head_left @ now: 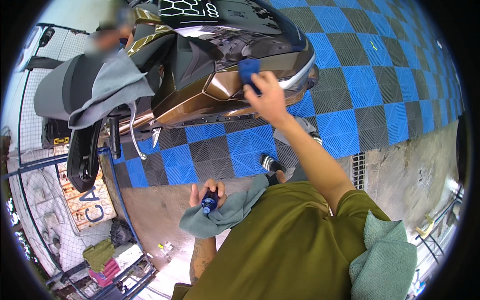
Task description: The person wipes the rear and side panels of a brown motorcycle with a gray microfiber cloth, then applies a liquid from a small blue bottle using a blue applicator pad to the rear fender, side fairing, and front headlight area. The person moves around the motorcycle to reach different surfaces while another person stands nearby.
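A bronze and black motor scooter (185, 102) stands in front of me. My right hand (269, 98) presses a dark blue pad (248, 75) against its glossy side panel, fingers closed round the near end. Lower and to the left, my left hand (206, 194) grips a small dark blue bottle (210, 202), its lighter blue top pointing toward me. A grey-green cloth (227, 214) hangs over my left wrist and forearm. Another grey cloth (112, 90) is draped across the scooter's handlebar area, above a brake lever (134, 132) and a black mirror (84, 162).
Blue and grey interlocking floor tiles (357, 82) lie under the scooter, bordered by concrete with a drain grate (358, 170). A green towel (382, 257) rests at my right shoulder. Wire-mesh fencing (32, 210) runs along the left, near a rusty white board (87, 195). A blurred shape is behind the scooter.
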